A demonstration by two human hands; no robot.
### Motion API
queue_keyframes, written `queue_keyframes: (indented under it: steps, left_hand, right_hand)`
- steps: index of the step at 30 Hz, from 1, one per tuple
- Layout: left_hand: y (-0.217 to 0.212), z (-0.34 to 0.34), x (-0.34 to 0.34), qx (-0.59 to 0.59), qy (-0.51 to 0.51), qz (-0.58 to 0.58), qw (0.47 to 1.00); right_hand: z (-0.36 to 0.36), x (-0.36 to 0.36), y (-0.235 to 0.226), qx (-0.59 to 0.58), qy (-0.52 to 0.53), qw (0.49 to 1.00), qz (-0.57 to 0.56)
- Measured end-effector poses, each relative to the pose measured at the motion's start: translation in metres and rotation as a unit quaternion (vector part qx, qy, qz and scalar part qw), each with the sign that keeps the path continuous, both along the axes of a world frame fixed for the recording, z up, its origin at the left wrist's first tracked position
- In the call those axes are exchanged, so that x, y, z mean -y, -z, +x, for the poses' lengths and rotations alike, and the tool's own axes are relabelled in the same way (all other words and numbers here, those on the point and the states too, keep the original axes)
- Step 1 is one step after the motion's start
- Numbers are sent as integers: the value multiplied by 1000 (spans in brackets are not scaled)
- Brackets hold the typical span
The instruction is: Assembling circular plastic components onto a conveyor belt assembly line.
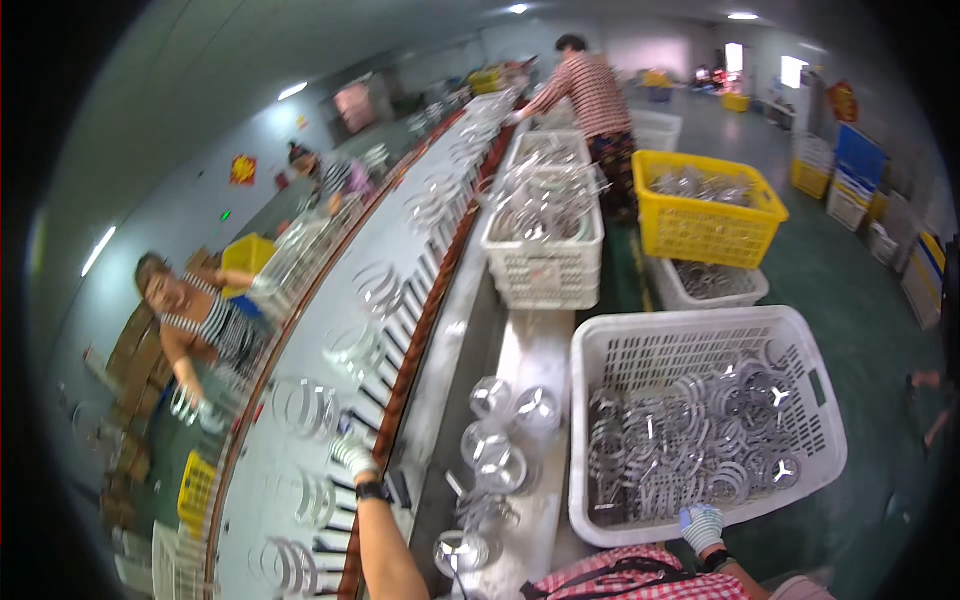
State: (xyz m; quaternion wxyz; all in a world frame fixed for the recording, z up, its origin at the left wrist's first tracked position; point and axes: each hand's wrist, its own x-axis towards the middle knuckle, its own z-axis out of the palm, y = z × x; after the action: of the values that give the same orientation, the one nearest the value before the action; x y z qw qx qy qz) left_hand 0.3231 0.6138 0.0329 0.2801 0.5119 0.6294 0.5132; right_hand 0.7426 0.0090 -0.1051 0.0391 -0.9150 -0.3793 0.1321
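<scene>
My left hand (352, 455), in a white striped glove, reaches over the near edge of the long conveyor (345, 295). Its fingers stretch toward a group of clear plastic rings (308, 408) on the belt, and I see nothing held in them. Down at the right, my gloved right hand (702, 527) is closed over the near rim of a big white basket (590, 350). Many clear ring-shaped pieces (690, 440) fill the bottom of that basket. Between my arms, loose clear round pieces (497, 465) lie on a metal ledge (545, 355).
Stacked white baskets (545, 270) with clear pieces stand ahead beside the conveyor. A yellow crate (705, 225) sits on another white basket (690, 290). One person (595, 100) works at the far right side; two others (215, 320) are across the belt. Dark pegs (375, 410) line its near edge.
</scene>
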Motion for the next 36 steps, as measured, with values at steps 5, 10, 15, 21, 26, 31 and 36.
queue_keyframes:
  steps: [5,10,15,21,26,31,36]
  left_hand:
    - [-28,22,50,-127,-94,21,987]
    - [-61,17,96,2,-97,78,992]
    - [-28,-38,126,-683,-197,-14,704]
    - [-19,-55,152,-418,-273,271,823]
    - [13,-98,190,-7,-157,305,939]
    - [-3,-24,264,-261,-191,58,945]
    - [-25,135,344,-137,37,-207,968]
  right_hand:
    - [4,-6,9,1,-16,1000,5]
    - [3,-14,-7,-28,-12,1000,7]
    - [1,-8,-5,-26,-9,998,48]
    - [6,-8,5,-26,-22,997,73]
    - [7,-21,-4,-64,-21,997,48]
    - [12,-11,-25,-77,-2,996,35]
    - [24,1,-46,-177,-39,983,17]
